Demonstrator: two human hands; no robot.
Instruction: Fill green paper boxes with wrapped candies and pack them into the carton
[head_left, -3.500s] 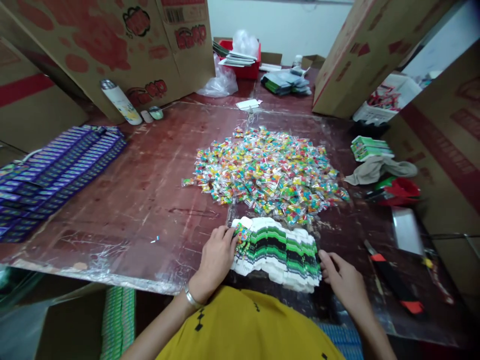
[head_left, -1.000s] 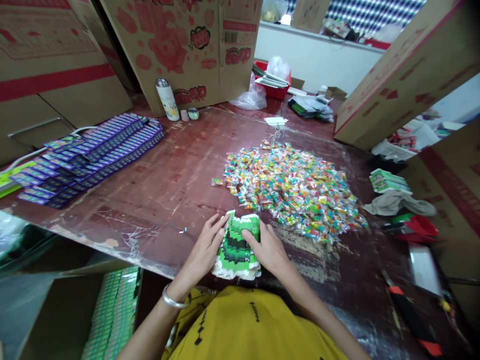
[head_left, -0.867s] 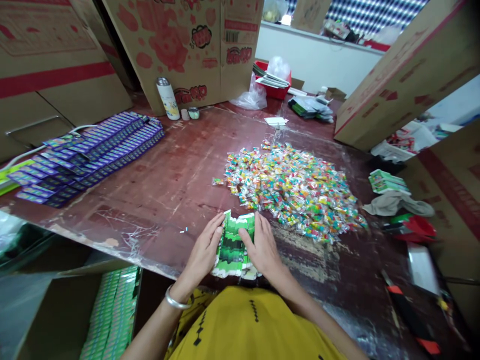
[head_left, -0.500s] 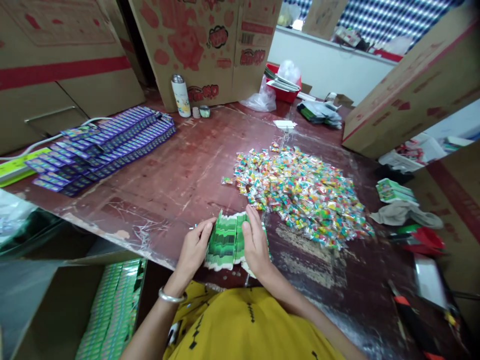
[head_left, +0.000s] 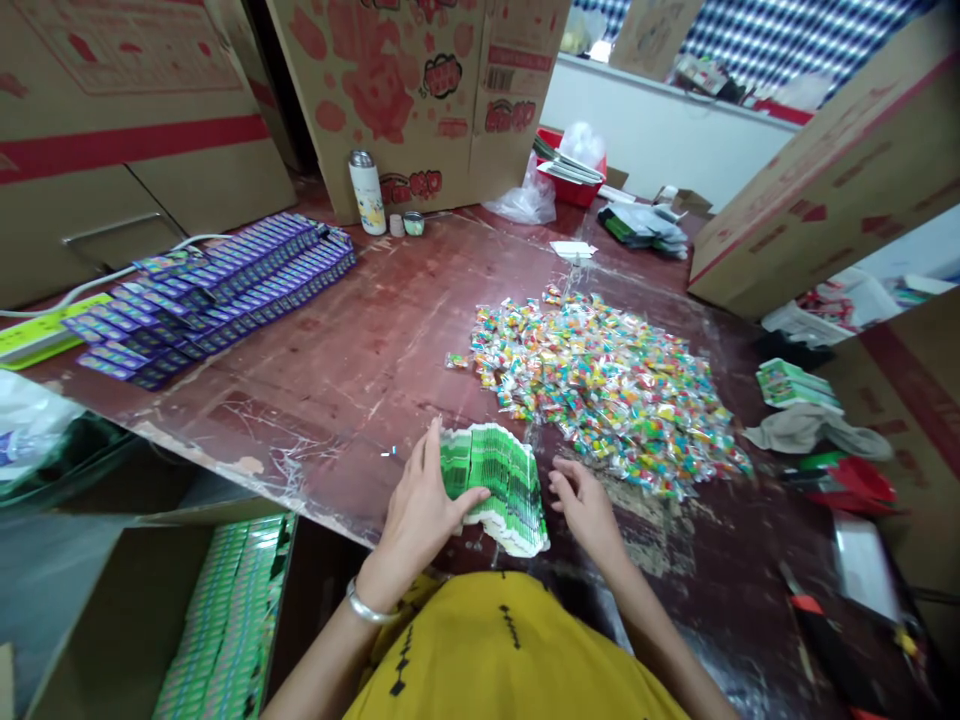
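At the desk's (head_left: 315, 380) near edge your left hand (head_left: 424, 510) clamps the fanned green card stack (head_left: 499, 480), thumb across the top keeping it together, right hand (head_left: 585, 505) loose and empty just beside, candy pile (head_left: 607, 380) beyond.

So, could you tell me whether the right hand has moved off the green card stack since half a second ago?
Yes. The right hand has come off the green card stack and moved right, toward the candy pile.
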